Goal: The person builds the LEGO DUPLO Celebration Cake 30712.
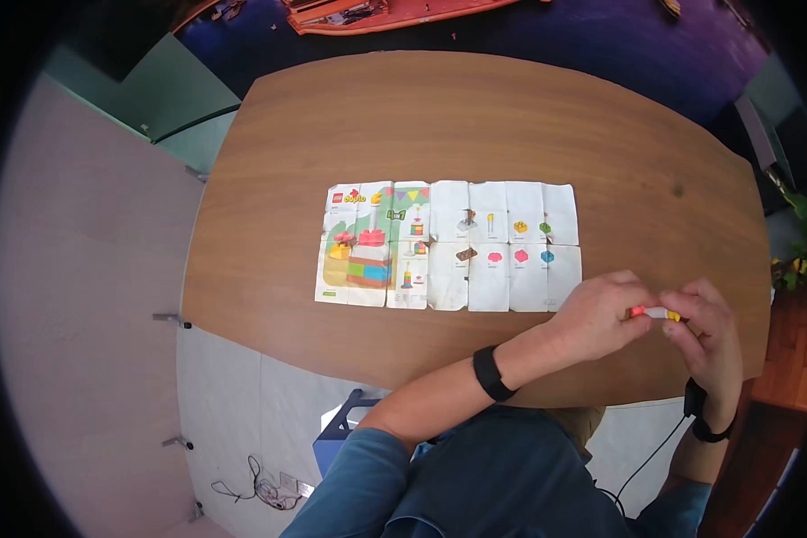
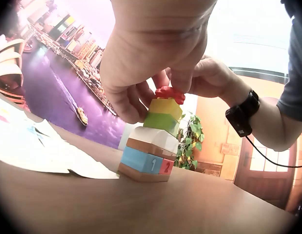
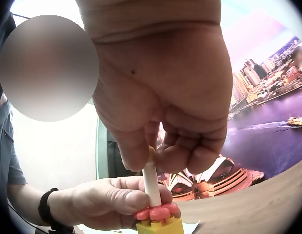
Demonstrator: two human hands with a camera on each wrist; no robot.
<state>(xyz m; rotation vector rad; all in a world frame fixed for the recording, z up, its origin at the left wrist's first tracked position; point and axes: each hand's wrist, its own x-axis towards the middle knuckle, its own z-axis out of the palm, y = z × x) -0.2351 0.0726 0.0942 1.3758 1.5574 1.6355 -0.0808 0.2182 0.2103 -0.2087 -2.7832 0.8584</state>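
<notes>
A toy candle (image 3: pixel 150 185), white with a yellow tip, stands upright on a pink flower-shaped brick (image 3: pixel 163 212). My left hand (image 1: pixel 601 314) pinches the candle's lower end, thumb just above the pink brick. My right hand (image 1: pixel 704 327) pinches the candle's yellow tip from above. In the left wrist view, the brick stack beneath has a yellow brick (image 2: pixel 166 108), a green brick (image 2: pixel 160 123), a white brick (image 2: pixel 154 138), and a blue brick (image 2: pixel 140 159) marked 1 beside a red brick (image 2: pixel 166 166) marked 2, between brown plates. The hands hide most of this stack in the head view.
An unfolded instruction sheet (image 1: pixel 489 278) with brick pictures lies on the brown table (image 1: pixel 475 117), left of the hands. The table's front edge passes under my left forearm. A cable (image 1: pixel 650 457) hangs from the right wrist strap. A blue object (image 1: pixel 336 435) stands below the table.
</notes>
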